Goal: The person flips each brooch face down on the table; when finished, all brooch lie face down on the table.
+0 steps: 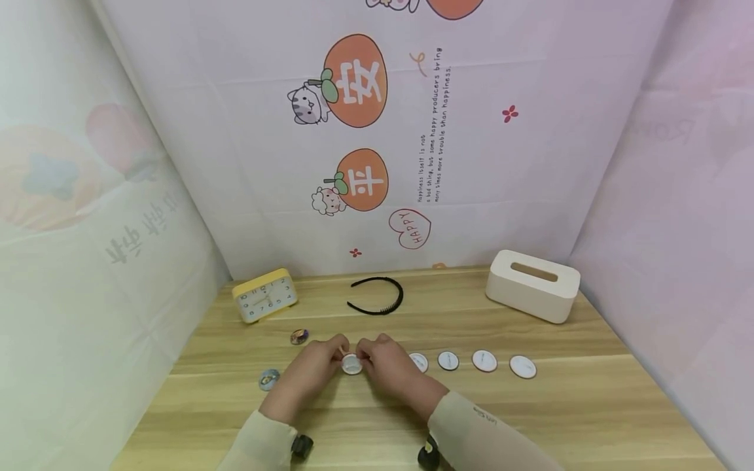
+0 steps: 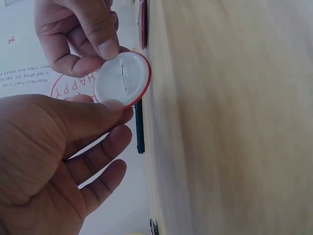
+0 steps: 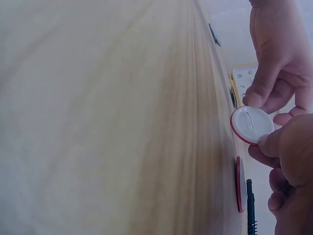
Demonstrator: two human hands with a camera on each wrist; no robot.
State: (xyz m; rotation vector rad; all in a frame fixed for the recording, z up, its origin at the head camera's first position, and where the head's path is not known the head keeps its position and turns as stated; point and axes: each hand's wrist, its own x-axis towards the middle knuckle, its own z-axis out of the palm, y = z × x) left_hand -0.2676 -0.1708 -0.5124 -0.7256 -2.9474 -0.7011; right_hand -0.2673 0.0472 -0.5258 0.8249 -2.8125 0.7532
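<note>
A round pin-back button badge (image 1: 351, 364) is held between both hands, its white back and metal pin turned toward the head camera. My left hand (image 1: 319, 367) pinches one side of its rim between thumb and index finger; the remaining fingers (image 2: 113, 177) are loosely bent. On the opposite side, my right hand (image 1: 385, 367) pinches the rim with thumb and fingertips. A red edge rings the badge in both wrist views, where it appears tilted up over the wooden table (image 3: 122, 122). The badge's printed front is hidden.
Several badges (image 1: 484, 360) lie back-up in a row to the right. Two picture-side-up badges, one patterned (image 1: 299, 337) and one bluish (image 1: 269, 379), lie left. Behind are a yellow alarm clock (image 1: 265, 296), a black headband (image 1: 400, 297) and a white tissue box (image 1: 533, 288). Printed cloth walls surround the table.
</note>
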